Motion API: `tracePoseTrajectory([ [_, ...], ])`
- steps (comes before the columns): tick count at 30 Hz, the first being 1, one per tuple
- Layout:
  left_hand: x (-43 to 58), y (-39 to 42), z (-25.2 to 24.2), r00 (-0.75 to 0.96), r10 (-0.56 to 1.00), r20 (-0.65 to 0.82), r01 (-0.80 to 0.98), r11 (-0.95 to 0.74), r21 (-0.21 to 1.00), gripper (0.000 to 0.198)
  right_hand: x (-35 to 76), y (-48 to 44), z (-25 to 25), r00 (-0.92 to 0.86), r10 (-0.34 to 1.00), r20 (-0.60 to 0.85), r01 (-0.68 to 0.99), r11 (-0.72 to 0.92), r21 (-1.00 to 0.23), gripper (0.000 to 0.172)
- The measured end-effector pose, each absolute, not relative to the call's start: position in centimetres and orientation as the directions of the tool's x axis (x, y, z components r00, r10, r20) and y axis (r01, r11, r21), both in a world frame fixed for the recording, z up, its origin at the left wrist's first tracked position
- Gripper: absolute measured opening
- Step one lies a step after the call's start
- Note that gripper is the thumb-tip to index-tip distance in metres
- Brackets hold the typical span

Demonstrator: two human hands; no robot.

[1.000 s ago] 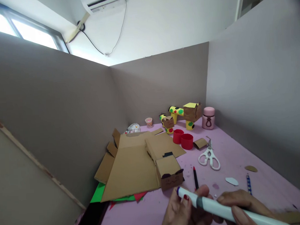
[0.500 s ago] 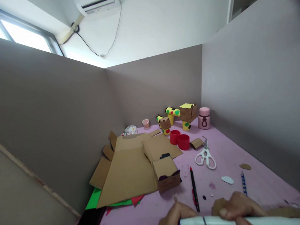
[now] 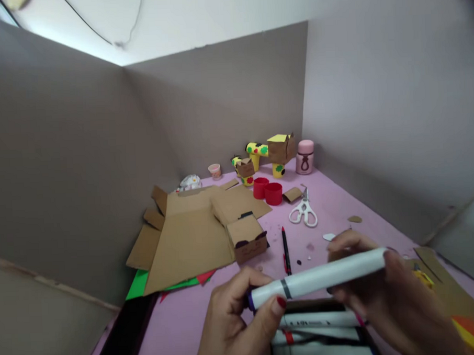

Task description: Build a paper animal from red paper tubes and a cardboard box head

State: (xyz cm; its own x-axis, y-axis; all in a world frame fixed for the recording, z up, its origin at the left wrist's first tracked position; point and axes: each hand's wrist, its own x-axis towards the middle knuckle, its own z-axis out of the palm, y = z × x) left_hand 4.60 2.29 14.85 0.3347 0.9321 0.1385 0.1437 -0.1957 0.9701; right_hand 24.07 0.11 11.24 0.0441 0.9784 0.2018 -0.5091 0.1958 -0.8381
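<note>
Head-worn view, forward and down.
Bare left hand [image 3: 235, 324] near; flat pink tabletop [image 3: 180, 326] recedes toward upright grey panel [image 3: 225, 94].

From here the right hand [image 3: 403, 301] is blurred, and the lowest marker [image 3: 323, 354] is cut off below. The printed marker [image 3: 317, 319] has lettering too small to read. The yellow-and-orange piece [image 3: 466, 328], cropped at right, might be paper.

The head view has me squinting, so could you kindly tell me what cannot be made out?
In the head view:
Black pen: lower end hidden behind the held marker.
Right hand: blurred, so whether it grips that marker is unclear.
Second marker down: lettering too small to read.
Lowest marker: cut off by the bottom edge.
</note>
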Motion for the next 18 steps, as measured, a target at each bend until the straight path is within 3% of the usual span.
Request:
tracePoseTrajectory([
  [4, 4.8, 2.0, 15.2, 0.338, 0.939, 0.059, 0.199, -0.132, 0.971, 0.016, 26.6, 0.1, 11.6, 0.185, 0.972, 0.147, -0.308, 0.199, -0.93, 0.02],
  [7, 5.0, 1.8, 14.9, 0.36, 0.933, 0.006, 0.276, -0.113, 0.954, 0.013, 27.2, -0.2, 11.5, 0.025, 0.99, 0.136, -0.027, 0.136, -0.99, 0.015],
  [11, 4.8, 1.3, 14.5, 0.441, 0.895, -0.067, 0.365, -0.111, 0.924, 0.017, 27.2, -1.4, 10.0, -0.15, 0.987, 0.057, 0.282, 0.098, -0.955, 0.021],
  [15, 4.3, 0.7, 13.8, 0.548, 0.794, -0.263, 0.313, 0.096, 0.945, 0.026, 27.3, -3.0, 8.7, -0.116, 0.991, 0.059, 0.454, 0.106, -0.885, 0.02],
  [18, 4.0, 0.4, 12.6, 0.626, 0.683, -0.375, 0.223, 0.304, 0.926, 0.032, 26.6, -3.8, 9.1, -0.144, 0.987, 0.071, 0.457, 0.13, -0.88, 0.019],
])
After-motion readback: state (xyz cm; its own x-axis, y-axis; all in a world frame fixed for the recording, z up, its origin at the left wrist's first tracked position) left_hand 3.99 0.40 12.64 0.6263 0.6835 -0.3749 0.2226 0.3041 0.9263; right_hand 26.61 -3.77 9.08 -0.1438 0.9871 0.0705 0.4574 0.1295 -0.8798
